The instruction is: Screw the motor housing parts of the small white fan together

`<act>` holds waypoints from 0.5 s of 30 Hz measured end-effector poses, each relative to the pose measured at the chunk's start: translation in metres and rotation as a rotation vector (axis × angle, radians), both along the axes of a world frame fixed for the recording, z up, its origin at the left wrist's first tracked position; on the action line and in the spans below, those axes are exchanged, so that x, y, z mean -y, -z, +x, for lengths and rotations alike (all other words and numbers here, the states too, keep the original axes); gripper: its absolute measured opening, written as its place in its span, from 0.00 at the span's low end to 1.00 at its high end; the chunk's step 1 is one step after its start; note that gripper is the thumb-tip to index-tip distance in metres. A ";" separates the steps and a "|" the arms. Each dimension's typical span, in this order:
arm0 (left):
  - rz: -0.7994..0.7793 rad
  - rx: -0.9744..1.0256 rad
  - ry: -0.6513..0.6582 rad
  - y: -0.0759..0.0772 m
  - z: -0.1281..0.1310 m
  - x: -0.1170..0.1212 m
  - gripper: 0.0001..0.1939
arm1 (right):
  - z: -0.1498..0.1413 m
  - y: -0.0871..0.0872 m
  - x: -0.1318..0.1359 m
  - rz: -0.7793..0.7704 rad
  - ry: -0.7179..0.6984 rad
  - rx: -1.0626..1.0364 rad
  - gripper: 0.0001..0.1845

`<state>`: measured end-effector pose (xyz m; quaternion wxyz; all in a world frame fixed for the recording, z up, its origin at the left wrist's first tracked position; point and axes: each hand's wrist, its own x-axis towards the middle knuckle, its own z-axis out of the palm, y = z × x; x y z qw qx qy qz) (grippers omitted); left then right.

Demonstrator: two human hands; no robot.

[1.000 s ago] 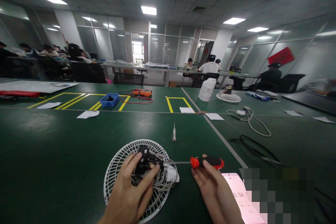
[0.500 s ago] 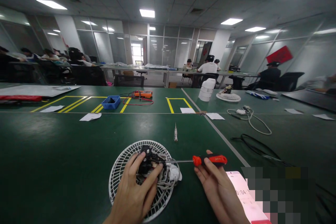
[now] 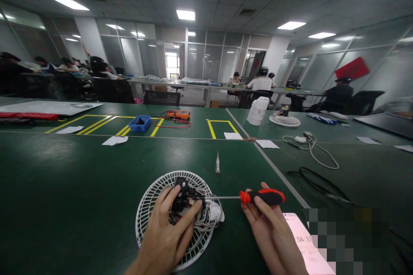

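Observation:
A round white fan grille (image 3: 144,206) lies on the green table, with a black motor housing (image 3: 181,185) and bundled grey cable (image 3: 204,225) on top of it. My left hand (image 3: 169,227) is wrapped over the black housing, thumb and fingers gripping its sides. In my right hand (image 3: 269,227) is a red and black screwdriver (image 3: 269,197), its handle lying between thumb and fingers. The screwdriver's shaft points left, level, and its tip reaches the housing near my left fingertips; the exact contact is hidden. A small clear-handled screwdriver (image 3: 217,165) lies just beyond the grille.
Right of my right hand lies a lit phone (image 3: 301,240). Farther back are a blue bin (image 3: 139,123), an orange multimeter (image 3: 179,114), white stacked containers (image 3: 258,111) and another fan grille (image 3: 284,120). Cables (image 3: 318,152) run along the right side. People sit at distant tables.
The screwdriver handle has turned in my right hand, its black side now showing, and has shifted slightly right. My left hand keeps its hold. The view has moved a little.

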<state>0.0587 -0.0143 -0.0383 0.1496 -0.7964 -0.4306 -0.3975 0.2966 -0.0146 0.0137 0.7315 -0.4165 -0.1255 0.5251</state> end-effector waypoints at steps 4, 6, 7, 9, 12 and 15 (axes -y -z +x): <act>-0.001 -0.001 -0.004 0.000 0.000 0.000 0.27 | -0.001 0.000 -0.001 -0.030 -0.026 -0.044 0.35; 0.017 -0.024 0.006 0.001 -0.001 -0.001 0.28 | -0.003 0.002 -0.002 -0.068 -0.012 -0.058 0.33; 0.021 -0.031 0.008 0.002 -0.002 -0.002 0.29 | -0.004 0.002 -0.002 -0.093 -0.003 -0.061 0.33; 0.021 -0.029 0.007 0.002 -0.003 -0.002 0.29 | -0.004 0.003 -0.001 -0.121 0.007 -0.051 0.33; 0.016 -0.016 0.009 0.002 -0.003 -0.002 0.29 | -0.002 0.003 0.001 -0.099 0.008 -0.033 0.35; 0.014 -0.008 0.016 0.000 -0.001 0.000 0.27 | 0.003 0.004 0.000 -0.091 0.005 -0.064 0.37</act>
